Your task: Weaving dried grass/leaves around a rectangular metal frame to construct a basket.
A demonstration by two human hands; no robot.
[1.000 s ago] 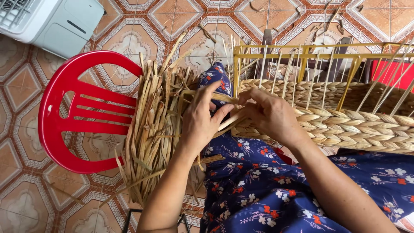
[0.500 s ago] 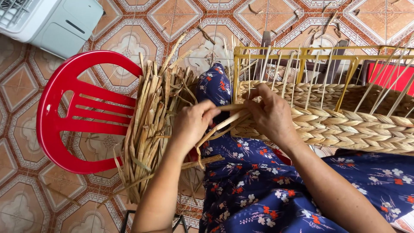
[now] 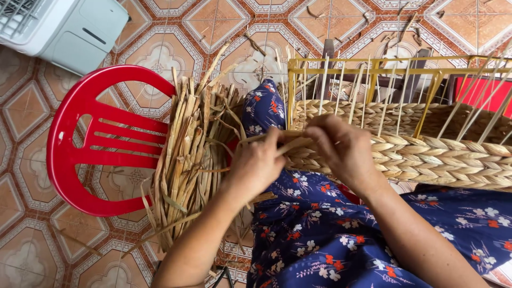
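Both hands pinch one dried reed strand (image 3: pixel 285 145), its length running leftward from the right hand (image 3: pixel 344 152) to the left hand (image 3: pixel 256 165), at the woven basket (image 3: pixel 426 154) corner.

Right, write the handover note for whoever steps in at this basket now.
Left hand: pinching a dried straw strand at the basket's corner.
Right hand: gripping the same strand against the woven basket.
Spare straw bundle lies on the red plastic chair, to the left.
Done: several braided rows around the yellow wire frame.
Left: upper frame and uprights bare.
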